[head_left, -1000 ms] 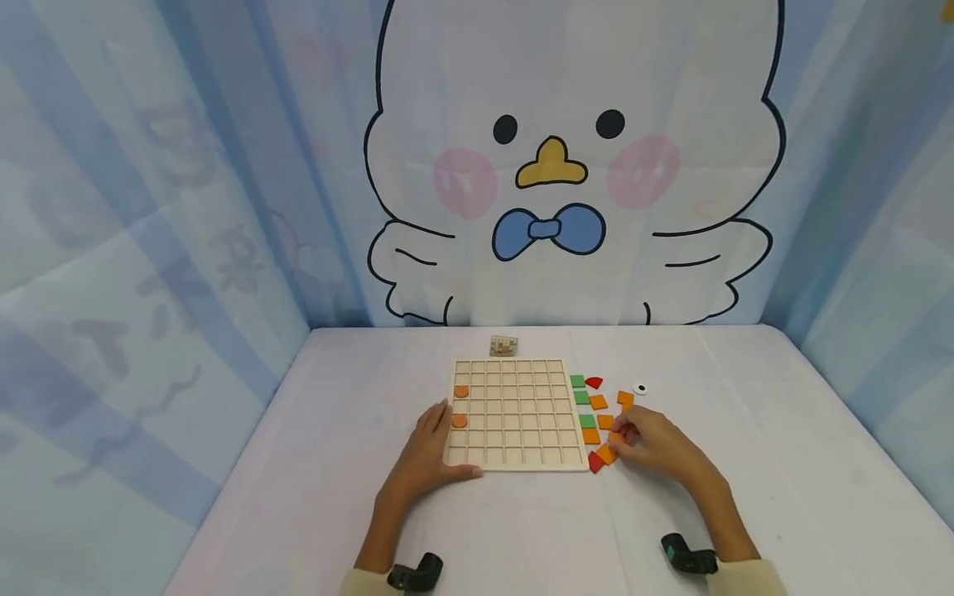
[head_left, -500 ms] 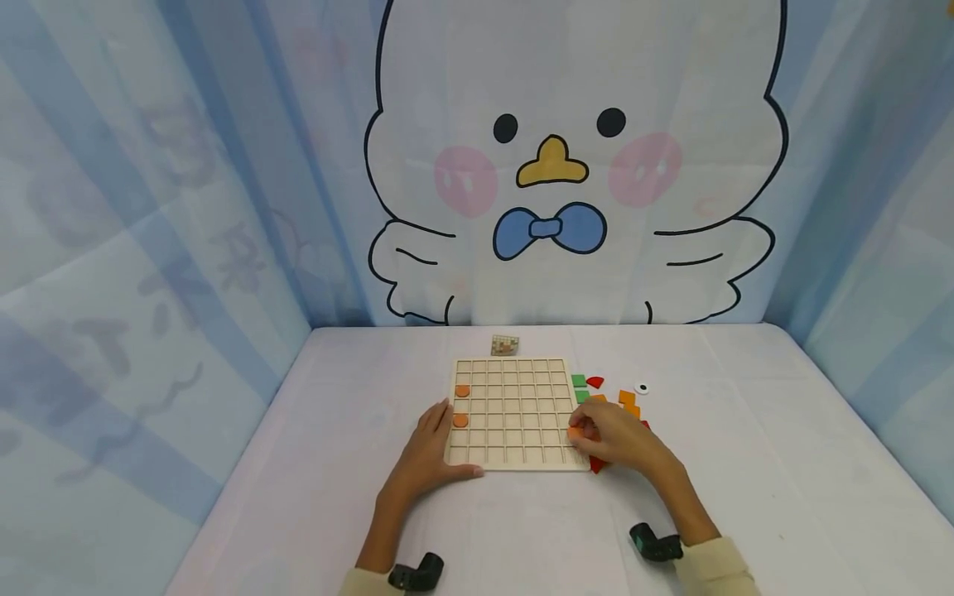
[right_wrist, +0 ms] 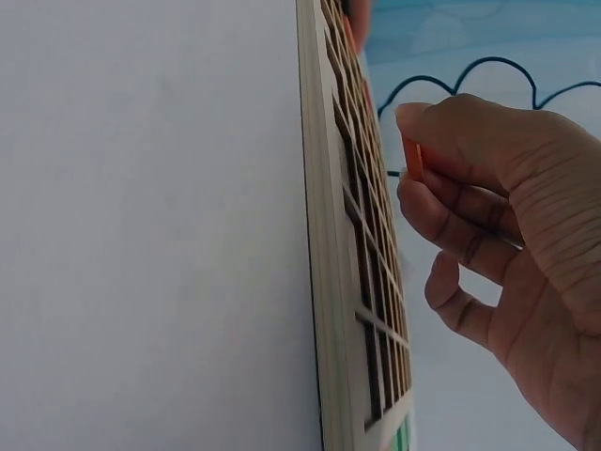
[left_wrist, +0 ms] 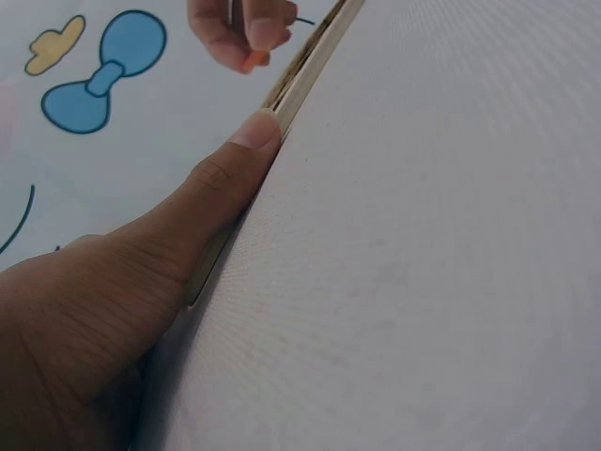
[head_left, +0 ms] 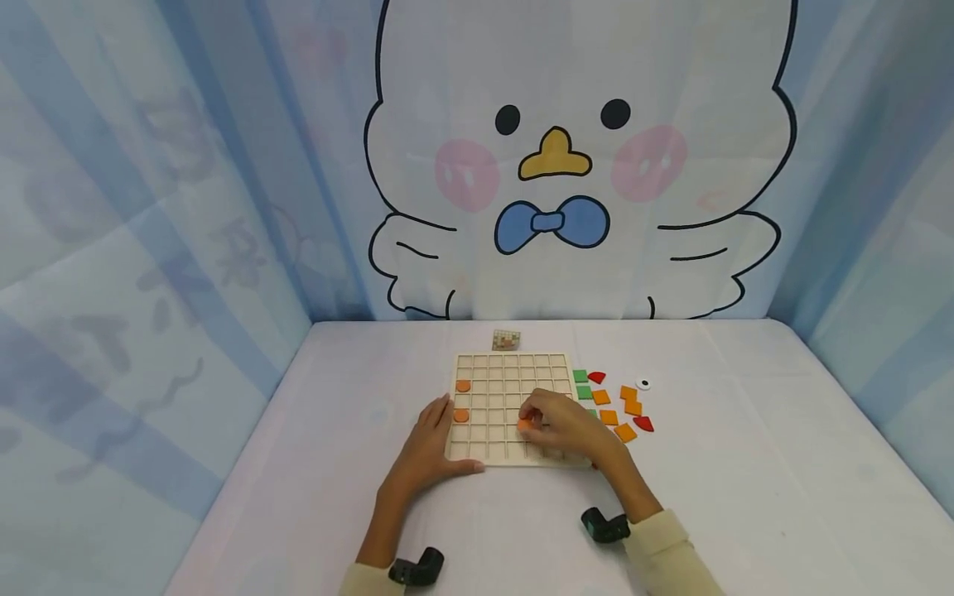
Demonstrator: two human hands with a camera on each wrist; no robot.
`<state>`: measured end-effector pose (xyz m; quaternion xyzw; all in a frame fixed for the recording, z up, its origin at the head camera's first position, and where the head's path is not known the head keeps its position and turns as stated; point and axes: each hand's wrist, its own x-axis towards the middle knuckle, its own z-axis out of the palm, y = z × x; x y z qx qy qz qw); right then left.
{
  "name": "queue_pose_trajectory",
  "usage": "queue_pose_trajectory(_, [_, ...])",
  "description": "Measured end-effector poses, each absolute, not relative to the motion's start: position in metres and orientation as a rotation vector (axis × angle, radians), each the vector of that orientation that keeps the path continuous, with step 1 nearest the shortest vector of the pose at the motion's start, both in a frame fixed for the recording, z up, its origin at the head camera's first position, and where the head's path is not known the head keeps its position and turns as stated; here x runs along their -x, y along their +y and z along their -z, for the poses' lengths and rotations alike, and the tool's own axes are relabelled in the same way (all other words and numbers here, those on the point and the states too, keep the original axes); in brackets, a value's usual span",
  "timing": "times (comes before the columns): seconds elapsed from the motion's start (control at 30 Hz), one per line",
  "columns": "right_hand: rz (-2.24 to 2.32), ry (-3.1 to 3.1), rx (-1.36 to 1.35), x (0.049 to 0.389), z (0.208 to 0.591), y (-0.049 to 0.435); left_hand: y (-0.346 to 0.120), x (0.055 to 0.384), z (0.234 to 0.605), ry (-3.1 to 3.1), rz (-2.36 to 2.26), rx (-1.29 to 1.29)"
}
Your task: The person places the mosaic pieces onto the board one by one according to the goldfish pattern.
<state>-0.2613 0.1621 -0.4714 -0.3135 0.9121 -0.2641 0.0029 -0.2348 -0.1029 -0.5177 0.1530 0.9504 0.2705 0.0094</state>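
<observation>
A pale wooden grid board [head_left: 497, 401] lies on the table, with two rounded orange pieces [head_left: 462, 415] in its left column. My left hand [head_left: 425, 451] rests at the board's near left corner: straight fingers lie along the left side and the thumb touches the near edge, as the left wrist view confirms. Over the middle of the grid, my right hand [head_left: 562, 424] pinches a thin orange piece [right_wrist: 413, 158] between thumb and fingertips. In the right wrist view that piece is edge-on and apart from the board; its outline is mostly hidden by the fingers.
Right of the board lie loose orange pieces [head_left: 624, 433], green squares [head_left: 580, 376], red wedge-shaped pieces [head_left: 643, 424] and a white disc with a black dot [head_left: 644, 384]. A small patterned item [head_left: 506, 340] sits behind the board. A printed curtain [head_left: 551, 273] hangs behind the table.
My right hand has picked up an orange piece from the loose ones at the right and carried it left over the board. The left hand stays at the board's corner.
</observation>
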Motion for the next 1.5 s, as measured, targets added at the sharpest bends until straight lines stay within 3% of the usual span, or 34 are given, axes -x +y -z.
queue_pose_trajectory(0.4, [0.777, 2.803, 1.096, 0.265, 0.469, 0.118, -0.106, 0.236, 0.519, 2.975, -0.867, -0.500])
queue_pose_trajectory(0.63, [0.776, 2.790, 1.001, 0.264, 0.476, 0.103, -0.105, 0.236, 0.520, 2.960, -0.863, -0.510])
queue_pose_trajectory(1.5, [0.720, 2.805, 0.943, 0.267, 0.478, 0.088, -0.108, 0.237, 0.519, 2.968, -0.852, -0.540])
